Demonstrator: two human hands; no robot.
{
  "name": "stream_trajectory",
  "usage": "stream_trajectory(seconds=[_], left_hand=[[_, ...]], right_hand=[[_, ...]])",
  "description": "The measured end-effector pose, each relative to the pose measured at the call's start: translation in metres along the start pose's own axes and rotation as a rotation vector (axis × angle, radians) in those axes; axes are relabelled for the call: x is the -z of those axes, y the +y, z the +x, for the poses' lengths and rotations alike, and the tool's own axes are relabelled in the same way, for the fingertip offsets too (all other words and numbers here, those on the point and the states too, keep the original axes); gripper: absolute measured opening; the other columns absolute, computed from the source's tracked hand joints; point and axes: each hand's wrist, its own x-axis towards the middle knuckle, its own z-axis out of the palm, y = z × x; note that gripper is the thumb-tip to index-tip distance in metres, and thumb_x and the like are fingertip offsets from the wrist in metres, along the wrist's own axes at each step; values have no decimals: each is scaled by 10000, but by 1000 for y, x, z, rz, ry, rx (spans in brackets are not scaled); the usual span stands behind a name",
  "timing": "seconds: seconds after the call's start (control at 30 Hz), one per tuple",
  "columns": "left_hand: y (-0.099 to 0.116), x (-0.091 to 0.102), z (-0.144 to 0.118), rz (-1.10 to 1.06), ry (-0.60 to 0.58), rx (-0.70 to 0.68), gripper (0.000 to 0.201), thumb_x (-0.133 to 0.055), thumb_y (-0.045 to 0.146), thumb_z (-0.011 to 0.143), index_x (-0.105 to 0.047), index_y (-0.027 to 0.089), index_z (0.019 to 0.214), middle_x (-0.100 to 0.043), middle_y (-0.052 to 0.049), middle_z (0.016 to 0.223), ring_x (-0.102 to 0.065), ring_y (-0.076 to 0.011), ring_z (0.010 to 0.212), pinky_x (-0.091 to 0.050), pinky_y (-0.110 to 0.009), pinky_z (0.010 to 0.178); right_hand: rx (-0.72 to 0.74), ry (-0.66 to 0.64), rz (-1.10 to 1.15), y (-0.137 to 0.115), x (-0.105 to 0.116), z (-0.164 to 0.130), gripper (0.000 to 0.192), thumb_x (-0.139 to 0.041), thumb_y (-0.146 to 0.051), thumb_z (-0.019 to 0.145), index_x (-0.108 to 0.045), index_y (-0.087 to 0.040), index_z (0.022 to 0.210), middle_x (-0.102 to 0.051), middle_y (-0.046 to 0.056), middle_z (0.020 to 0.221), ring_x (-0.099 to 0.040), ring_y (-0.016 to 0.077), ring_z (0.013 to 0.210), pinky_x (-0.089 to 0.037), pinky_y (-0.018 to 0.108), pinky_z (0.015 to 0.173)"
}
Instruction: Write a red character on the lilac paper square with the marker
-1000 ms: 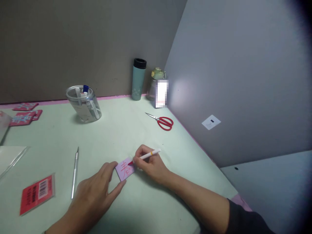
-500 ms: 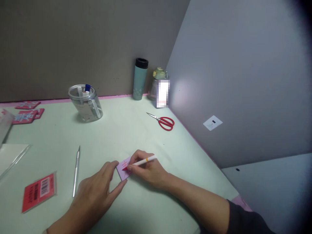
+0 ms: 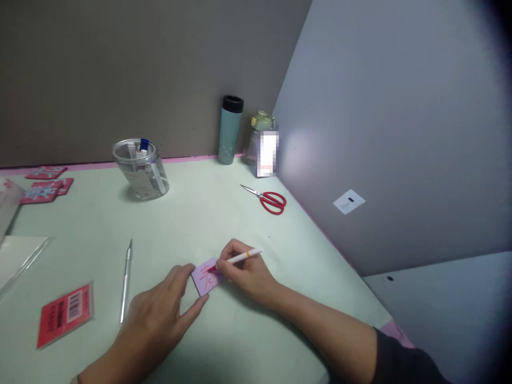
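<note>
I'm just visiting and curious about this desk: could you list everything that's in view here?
paper slip: 1, lilac with red strokes, near middle of the table, under both hands
marker pen: 1, white with red tip, tip on the slip
craft knife: 1, silver, left of the hands
scissors: 1, red handles, far right
clear jar: 1, holding pens, far left
tumbler: 1, teal with black lid, back wall
bottle: 1, clear with green lid, corner
packet: 1, red with barcode, near left
red cards: several, far left edge
table: 1, pale green
left hand: pins the slip
right hand: grips the pen
</note>
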Motion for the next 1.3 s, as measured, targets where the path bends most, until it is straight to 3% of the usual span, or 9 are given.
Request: stream_trajectory(seconds=[0.33, 0.57, 1.3], left_hand=[[0, 0, 0, 23, 23, -19, 289, -465, 424, 1010, -476, 225, 1219, -620, 24, 821, -660, -178, 576, -409, -285, 514], [0, 0, 0, 5, 8, 7, 285, -469, 432, 998, -488, 235, 1203, -625, 26, 816, -654, -177, 570, -403, -285, 516], [2, 2, 1, -12, 13, 11, 295, -471, 432, 993, -521, 213, 1184, -621, 23, 808, -660, -183, 567, -413, -293, 511]], right_hand=[[-24, 7, -4, 0, 1, 0, 135, -682, -240, 837, -580, -197, 760, -571, -39, 664, -500, 117, 602, -380, 253, 570], [-19, -6, 32, 0, 0, 1, 132, -709, -272, 855, -618, -193, 800, -635, -13, 723, -588, 142, 666, -443, 275, 618], [-9, 1, -39, 3, 0, 2, 129, -709, -272, 872, -628, -195, 808, -618, -26, 708, -557, 131, 652, -419, 262, 603]])
